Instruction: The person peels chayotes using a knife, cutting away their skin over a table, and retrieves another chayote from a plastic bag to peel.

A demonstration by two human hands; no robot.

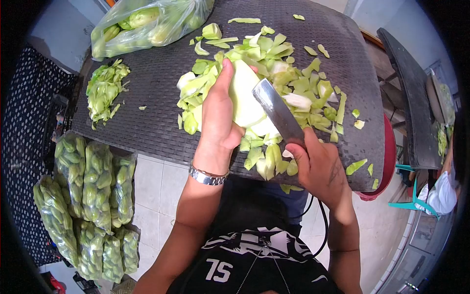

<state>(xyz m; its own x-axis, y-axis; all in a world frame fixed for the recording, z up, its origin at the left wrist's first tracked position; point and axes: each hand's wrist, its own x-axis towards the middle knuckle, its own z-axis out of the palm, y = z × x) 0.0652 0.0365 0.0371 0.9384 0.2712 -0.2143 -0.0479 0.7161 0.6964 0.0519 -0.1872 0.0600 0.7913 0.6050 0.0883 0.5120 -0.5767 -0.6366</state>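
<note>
My left hand (219,105) is closed around a peeled, pale green chayote (245,100), its thumb along the near side and some fingers hidden behind it. In my right hand (320,169) is a knife (280,111) with a broad, shiny, blunt-ended blade; its handle is mostly hidden by my fingers. The blade slants up and left, with its tip close to the chayote's right side. Whether the edge touches the flesh I cannot tell. Below and around both hands lies a wide heap of green peelings (308,88) on the dark woven-pattern table (161,98).
A clear plastic bag (152,29) of green chayotes sits at the table's far left, with a smaller pile of peelings (105,90) nearer. Several filled bags (98,186) stand on the floor at left. A red tub (387,161) is beside the table's right edge; a person (440,191) is at far right.
</note>
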